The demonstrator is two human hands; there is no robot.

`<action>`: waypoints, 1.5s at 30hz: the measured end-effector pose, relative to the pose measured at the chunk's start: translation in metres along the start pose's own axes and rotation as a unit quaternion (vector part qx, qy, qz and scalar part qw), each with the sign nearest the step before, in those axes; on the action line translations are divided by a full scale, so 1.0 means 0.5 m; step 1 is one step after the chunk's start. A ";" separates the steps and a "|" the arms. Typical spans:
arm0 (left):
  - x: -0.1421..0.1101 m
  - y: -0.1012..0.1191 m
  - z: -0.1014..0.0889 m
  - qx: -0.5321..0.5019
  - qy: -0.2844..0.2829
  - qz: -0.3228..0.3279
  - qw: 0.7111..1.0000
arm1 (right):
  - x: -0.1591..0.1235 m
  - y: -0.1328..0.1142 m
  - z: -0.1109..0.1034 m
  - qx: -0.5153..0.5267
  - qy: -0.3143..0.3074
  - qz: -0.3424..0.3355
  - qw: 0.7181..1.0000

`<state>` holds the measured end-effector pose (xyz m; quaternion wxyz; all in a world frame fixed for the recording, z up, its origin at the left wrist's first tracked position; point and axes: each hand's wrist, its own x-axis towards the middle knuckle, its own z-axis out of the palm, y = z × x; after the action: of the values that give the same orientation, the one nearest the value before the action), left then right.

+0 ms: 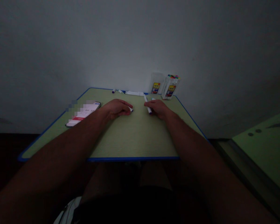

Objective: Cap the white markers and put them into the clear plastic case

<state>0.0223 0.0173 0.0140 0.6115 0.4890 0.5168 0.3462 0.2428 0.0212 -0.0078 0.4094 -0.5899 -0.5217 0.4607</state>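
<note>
My left hand is over the middle of the table, its fingers closed round a small white piece with a dark end. Most of that piece is hidden, so I cannot tell whether it is a marker or only a cap. A short gap to the right, my right hand grips a white marker between thumb and fingers. The marker slants, with its dark purple end toward me. Just behind the right hand a small pale piece shows in part.
White markers lie along the back edge, with a dark cap and a pale cap to their left. A clear case and a case full of markers stand at back right. A phone lies left on the blue-edged table.
</note>
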 end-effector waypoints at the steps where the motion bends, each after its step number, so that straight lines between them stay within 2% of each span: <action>1: -0.001 0.001 0.000 -0.001 -0.002 -0.002 1.000 | 0.001 0.001 0.000 0.001 -0.001 0.000 1.000; 19: 0.003 -0.002 -0.005 -0.029 -0.016 0.015 0.999 | 0.004 0.003 -0.001 -0.017 -0.004 -0.009 1.000; 25: 0.003 -0.002 -0.004 -0.027 0.016 0.029 0.999 | 0.002 0.002 -0.002 -0.013 -0.005 -0.008 1.000; 34: 0.007 -0.003 -0.007 0.001 0.023 0.015 1.000 | 0.000 -0.001 -0.001 -0.002 0.006 -0.002 1.000; 39: 0.001 0.002 -0.005 0.008 0.047 0.008 0.999 | -0.009 -0.010 0.001 0.005 0.016 0.009 1.000; 45: -0.004 0.006 -0.005 0.000 0.045 0.000 0.999 | -0.015 -0.015 0.002 -0.021 0.019 0.008 1.000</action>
<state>0.0198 0.0171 0.0174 0.5875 0.4729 0.5439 0.3680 0.2396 0.0144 0.0002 0.4035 -0.6110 -0.5187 0.4413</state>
